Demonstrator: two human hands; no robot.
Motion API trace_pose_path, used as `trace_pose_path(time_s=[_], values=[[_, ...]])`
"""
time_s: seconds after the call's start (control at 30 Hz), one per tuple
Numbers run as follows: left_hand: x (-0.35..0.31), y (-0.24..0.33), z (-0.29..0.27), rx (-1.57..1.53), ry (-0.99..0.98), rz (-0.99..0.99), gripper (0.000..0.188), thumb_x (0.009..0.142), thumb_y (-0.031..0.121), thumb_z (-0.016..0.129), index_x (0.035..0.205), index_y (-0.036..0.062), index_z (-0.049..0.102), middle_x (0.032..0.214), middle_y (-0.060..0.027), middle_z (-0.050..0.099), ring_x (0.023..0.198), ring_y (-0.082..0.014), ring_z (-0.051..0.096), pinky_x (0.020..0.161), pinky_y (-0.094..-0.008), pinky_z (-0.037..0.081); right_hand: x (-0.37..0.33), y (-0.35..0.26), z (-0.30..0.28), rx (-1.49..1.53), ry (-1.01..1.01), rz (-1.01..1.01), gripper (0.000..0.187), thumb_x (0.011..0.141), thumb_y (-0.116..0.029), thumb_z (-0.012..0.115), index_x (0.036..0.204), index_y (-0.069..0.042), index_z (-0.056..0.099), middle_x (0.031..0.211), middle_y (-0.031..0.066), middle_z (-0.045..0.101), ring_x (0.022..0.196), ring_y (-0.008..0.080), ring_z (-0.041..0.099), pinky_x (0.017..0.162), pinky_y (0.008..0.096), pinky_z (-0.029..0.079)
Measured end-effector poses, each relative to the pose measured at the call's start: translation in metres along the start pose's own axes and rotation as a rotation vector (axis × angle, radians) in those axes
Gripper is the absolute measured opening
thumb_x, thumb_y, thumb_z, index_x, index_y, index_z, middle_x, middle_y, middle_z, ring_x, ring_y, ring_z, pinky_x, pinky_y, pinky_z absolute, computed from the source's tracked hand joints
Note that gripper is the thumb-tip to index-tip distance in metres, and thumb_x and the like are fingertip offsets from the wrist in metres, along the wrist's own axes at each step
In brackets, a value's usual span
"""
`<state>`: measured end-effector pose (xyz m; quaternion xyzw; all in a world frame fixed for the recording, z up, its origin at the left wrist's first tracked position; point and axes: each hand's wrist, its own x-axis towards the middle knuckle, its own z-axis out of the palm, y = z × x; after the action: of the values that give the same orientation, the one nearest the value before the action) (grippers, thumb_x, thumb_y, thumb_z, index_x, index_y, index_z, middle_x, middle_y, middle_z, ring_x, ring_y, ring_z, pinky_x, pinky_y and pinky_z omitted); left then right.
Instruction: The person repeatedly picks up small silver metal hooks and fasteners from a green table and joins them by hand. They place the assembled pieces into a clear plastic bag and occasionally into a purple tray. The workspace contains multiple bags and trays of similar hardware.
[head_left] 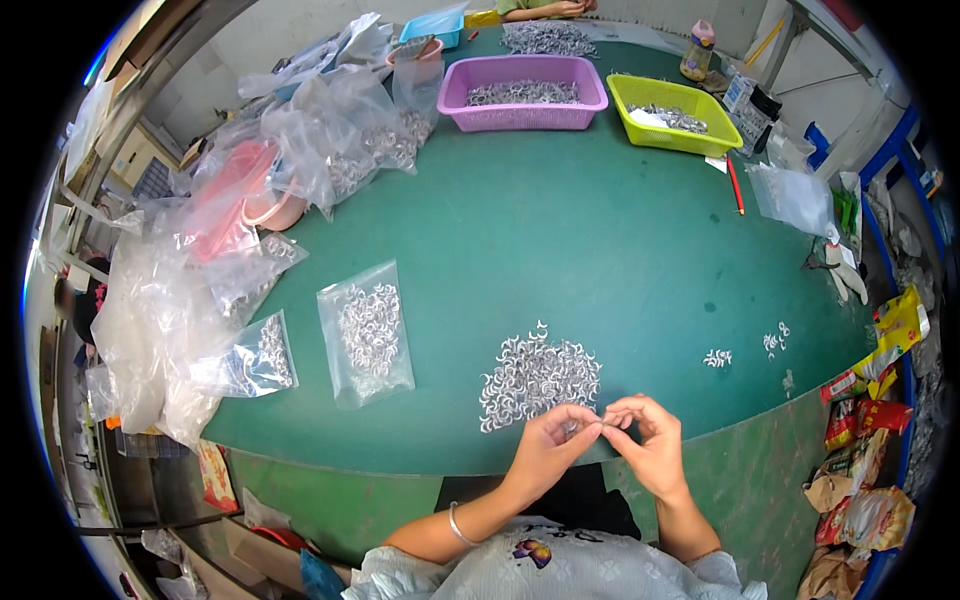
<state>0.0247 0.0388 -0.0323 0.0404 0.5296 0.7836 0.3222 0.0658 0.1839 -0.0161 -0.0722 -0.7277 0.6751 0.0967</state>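
Observation:
At the near edge of the green table (500, 260), my left hand (552, 445) and my right hand (650, 440) meet fingertip to fingertip. Both are closed in a pinch on one tiny greyish metal piece (602, 421), mostly hidden by the fingers. Just beyond my left hand lies a loose pile of small silvery crescent-shaped metal pieces (540, 375). Two little clusters of similar pieces, one nearer (718, 358) and one farther right (776, 340), rest apart from it. Left of the pile, a clear plastic bag (368, 330) holds many such pieces.
Clear bags (340, 130) crowd the left side around a pink container (275, 208). At the back stand a purple basket (525, 118) and a yellow-green basket (680, 135), both with metal pieces. A red pencil (736, 187) lies right; another person's hands (570, 8) show far off.

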Motion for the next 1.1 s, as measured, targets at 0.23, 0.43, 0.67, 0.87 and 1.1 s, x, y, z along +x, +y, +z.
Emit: trace_pose_path(time_s=[0.23, 0.43, 0.67, 0.87, 1.1], values=[[-0.011, -0.004, -0.007, -0.630, -0.039, -0.331, 0.011, 0.088, 0.014, 0.051, 0.088, 0.0034, 0.052, 0.081, -0.0030, 0.051, 0.069, -0.0100, 0.045, 0.067, -0.0247, 0.039, 0.010, 0.011, -0.001, -0.369, 0.058, -0.106, 0.009, 0.074, 0.003, 0.062, 0.082, 0.001, 0.060, 0.074, 0.0083, 0.059, 0.065, 0.0175, 0.051, 0.062, 0.0275, 0.041], [-0.018, -0.001, -0.009, -0.617, -0.067, -0.361, 0.011, 0.089, 0.014, 0.051, 0.091, 0.0025, 0.053, 0.083, -0.0031, 0.052, 0.073, -0.0092, 0.047, 0.069, -0.0235, 0.042, 0.038, 0.025, 0.001, -0.708, 0.110, -0.298, 0.022, 0.073, 0.001, 0.061, 0.095, 0.000, 0.060, 0.096, 0.0130, 0.057, 0.087, 0.0283, 0.051, 0.076, 0.0353, 0.042], [-0.014, 0.000, -0.014, -0.666, -0.056, -0.353, 0.012, 0.088, 0.010, 0.051, 0.093, 0.0004, 0.054, 0.083, -0.0039, 0.053, 0.073, -0.0098, 0.049, 0.070, -0.0239, 0.043, 0.053, 0.032, 0.009, -0.833, 0.017, -0.362, 0.016, 0.072, 0.000, 0.062, 0.087, -0.003, 0.059, 0.091, 0.0082, 0.056, 0.087, 0.0259, 0.050, 0.074, 0.0356, 0.038], [-0.013, -0.003, -0.014, -0.597, -0.048, -0.287, 0.011, 0.087, 0.007, 0.049, 0.093, 0.0001, 0.056, 0.088, -0.0067, 0.056, 0.078, -0.0124, 0.053, 0.077, -0.0263, 0.046, 0.045, 0.029, -0.009, -0.796, -0.018, -0.298, 0.011, 0.070, -0.001, 0.065, 0.077, -0.003, 0.057, 0.081, 0.0071, 0.056, 0.078, 0.0249, 0.050, 0.070, 0.0339, 0.037], [-0.011, -0.009, -0.011, -0.551, -0.021, -0.296, 0.013, 0.087, 0.005, 0.048, 0.095, -0.0006, 0.056, 0.087, -0.0064, 0.057, 0.079, -0.0130, 0.053, 0.076, -0.0267, 0.045, 0.047, 0.027, 0.002, -0.842, 0.119, -0.352, 0.010, 0.070, -0.003, 0.065, 0.077, -0.003, 0.058, 0.084, 0.0071, 0.055, 0.079, 0.0244, 0.050, 0.069, 0.0342, 0.036]])
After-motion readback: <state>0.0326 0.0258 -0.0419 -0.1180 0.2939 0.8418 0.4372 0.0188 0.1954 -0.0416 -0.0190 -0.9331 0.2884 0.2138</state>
